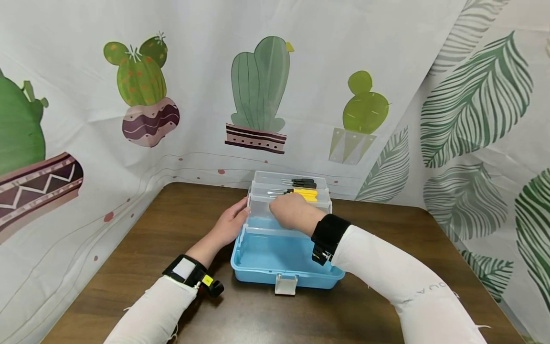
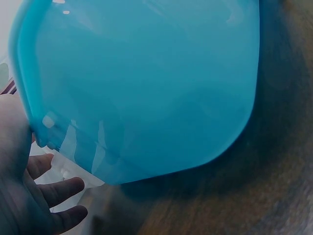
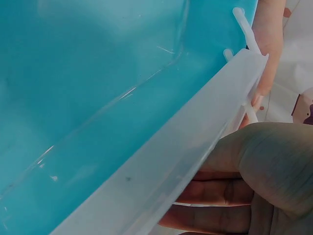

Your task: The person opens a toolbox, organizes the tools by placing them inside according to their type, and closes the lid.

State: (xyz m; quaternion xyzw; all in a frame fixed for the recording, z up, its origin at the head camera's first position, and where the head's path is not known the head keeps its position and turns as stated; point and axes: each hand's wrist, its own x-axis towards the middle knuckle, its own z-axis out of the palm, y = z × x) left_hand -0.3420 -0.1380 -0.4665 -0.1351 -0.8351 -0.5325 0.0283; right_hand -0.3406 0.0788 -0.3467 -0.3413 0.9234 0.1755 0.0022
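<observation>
A light-blue toolbox [image 1: 275,275] stands with its stepped clear trays [image 1: 262,177] raised at the back. My left hand [image 1: 232,221] rests against the left side of the trays; in the left wrist view its fingers [image 2: 61,191] stretch loosely past the box's corner. Over the lowest tray [image 1: 258,206] is my right hand [image 1: 294,212]. In the right wrist view its fingers [image 3: 215,191] curl behind the tray's whitish wall [image 3: 171,137], which hides the fingertips; I cannot tell what they hold. Screwdrivers with yellow handles [image 1: 306,192] lie just beyond that hand, and black-handled screwdrivers [image 1: 305,182] lie in the top tray.
The toolbox sits on a dark brown wooden table [image 1: 258,317]. A white latch [image 1: 285,285] hangs open at its front. Close behind the table hangs a white cloth [image 1: 197,86] printed with cacti and leaves.
</observation>
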